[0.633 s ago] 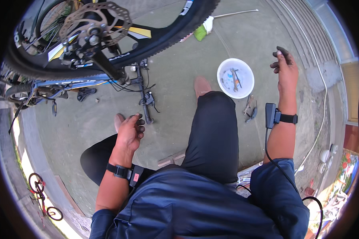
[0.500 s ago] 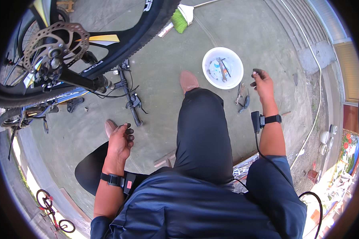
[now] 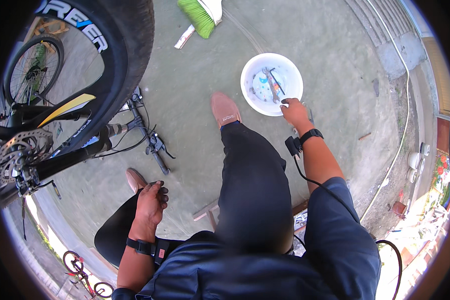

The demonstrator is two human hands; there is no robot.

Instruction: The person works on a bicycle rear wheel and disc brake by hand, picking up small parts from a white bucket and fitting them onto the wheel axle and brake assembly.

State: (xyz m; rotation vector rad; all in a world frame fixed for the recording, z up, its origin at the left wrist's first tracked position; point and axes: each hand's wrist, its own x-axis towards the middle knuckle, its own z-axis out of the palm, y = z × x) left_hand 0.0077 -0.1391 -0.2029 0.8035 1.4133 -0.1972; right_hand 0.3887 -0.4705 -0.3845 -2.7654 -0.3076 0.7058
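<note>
A wrench [image 3: 274, 91] was seen inside the bucket [image 3: 246, 85], apparently being reached for by the right hand [image 3: 296, 114], whose grip could not be told; a dip inside seemed needed. The left hand [image 3: 150, 204] was loosely curled, empty.

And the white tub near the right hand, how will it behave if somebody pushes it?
The white tub looks like plastic, so it is probably light and slightly flexible. The tools inside seem to lie loose, so they may slide and rattle.
</note>
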